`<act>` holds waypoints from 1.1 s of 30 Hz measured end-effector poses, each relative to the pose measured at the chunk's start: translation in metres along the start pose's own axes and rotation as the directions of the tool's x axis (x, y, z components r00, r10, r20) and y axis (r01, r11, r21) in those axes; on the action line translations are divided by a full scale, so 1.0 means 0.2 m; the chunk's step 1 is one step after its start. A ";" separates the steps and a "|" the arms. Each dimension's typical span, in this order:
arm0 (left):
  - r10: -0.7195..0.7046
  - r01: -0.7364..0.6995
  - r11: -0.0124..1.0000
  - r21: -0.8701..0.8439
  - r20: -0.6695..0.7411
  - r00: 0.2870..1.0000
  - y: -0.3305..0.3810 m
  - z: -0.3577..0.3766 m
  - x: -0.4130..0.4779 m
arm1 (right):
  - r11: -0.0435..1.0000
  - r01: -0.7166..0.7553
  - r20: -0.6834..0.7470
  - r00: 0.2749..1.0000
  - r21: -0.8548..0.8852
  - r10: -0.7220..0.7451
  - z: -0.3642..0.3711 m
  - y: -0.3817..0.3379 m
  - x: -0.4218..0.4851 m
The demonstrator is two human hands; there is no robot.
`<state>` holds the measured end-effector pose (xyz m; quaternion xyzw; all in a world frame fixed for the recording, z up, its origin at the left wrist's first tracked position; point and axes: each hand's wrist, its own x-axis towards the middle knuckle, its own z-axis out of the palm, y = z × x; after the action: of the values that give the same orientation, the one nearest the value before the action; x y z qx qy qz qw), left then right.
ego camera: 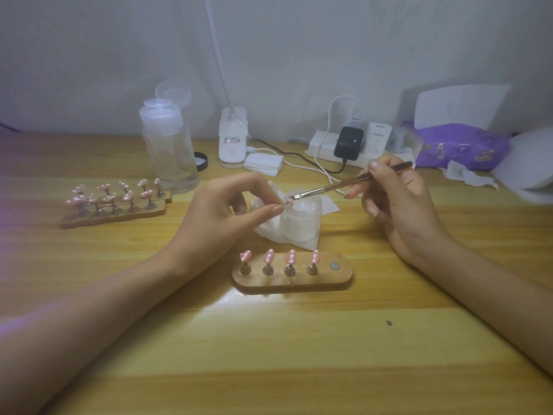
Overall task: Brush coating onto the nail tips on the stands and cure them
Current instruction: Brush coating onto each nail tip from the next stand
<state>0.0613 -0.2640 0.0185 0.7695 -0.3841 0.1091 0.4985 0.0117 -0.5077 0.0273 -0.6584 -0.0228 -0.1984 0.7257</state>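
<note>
Head view: the left hand pinches a single nail tip between thumb and forefinger, over the rim of the open jar. The right hand grips the brush, and its bristles meet that tip. At six o'clock from the jar, the near stand carries four pink tips, with a round metal disc at its right end. The far stands, full of tips, sit at nine o'clock on the counter.

Only legible txt: "PISEN" on white charger; lamp label & purple pack illegible.
</note>
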 end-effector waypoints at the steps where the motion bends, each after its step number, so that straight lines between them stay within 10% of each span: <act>1: 0.001 -0.001 1.000 0.003 -0.001 1.000 0.00 0.00 0.00 | 1.000 -0.005 -0.015 1.000 0.007 0.005 0.00 0.00 0.00; 33: -0.020 0.020 1.000 -0.022 0.005 1.000 0.02 0.00 0.00 | 0.999 -0.005 0.020 1.000 0.042 0.004 -0.01 0.01 0.01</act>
<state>0.0587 -0.2650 0.0200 0.7681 -0.3786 0.0982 0.5071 0.0139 -0.5107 0.0260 -0.6450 -0.0326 -0.1897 0.7395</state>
